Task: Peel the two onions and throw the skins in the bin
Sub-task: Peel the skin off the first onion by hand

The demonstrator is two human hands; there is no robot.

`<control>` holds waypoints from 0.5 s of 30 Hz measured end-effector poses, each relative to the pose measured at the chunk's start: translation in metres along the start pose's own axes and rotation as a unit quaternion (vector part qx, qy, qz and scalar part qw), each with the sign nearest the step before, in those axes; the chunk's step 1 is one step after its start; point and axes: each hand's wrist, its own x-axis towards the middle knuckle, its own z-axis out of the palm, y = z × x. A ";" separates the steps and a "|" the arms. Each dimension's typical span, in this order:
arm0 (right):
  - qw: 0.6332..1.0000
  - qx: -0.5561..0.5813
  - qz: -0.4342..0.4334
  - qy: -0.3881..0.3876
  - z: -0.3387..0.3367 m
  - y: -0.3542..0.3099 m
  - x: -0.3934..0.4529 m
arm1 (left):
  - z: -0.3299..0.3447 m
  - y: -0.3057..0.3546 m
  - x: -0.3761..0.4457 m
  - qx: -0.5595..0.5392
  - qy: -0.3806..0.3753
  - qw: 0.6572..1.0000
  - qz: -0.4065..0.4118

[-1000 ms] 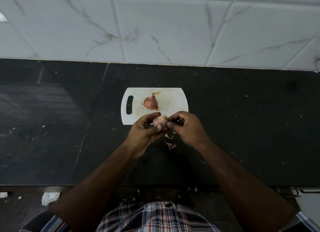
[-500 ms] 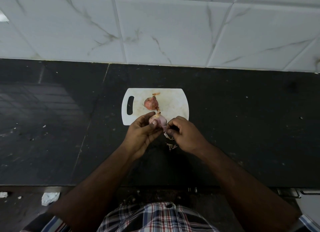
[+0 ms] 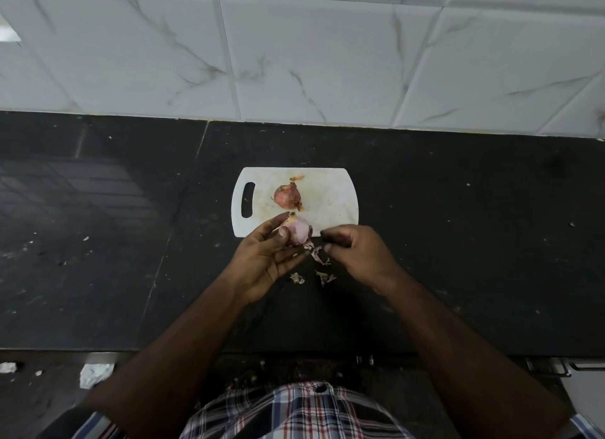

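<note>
OK, your left hand [image 3: 266,258] grips the half-peeled onion [image 3: 297,231]; loose skin strip [image 3: 316,253] hangs toward your pinching right hand [image 3: 355,253].

- There is only one view, from a wide-angle camera worn on the person's head.
- It looks forward and steeply down on the dark worktop [image 3: 458,242].
- The tiled wall [image 3: 294,52] fills the far part; the person's checked shirt [image 3: 294,412] is at the near edge.
- The white cutting board [image 3: 330,203] lies near the middle, quite close to the camera.
</note>
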 end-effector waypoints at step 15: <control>0.980 0.188 0.029 -0.050 0.006 -0.013 0.003 | -0.008 -0.007 0.002 0.027 -0.074 0.997 0.016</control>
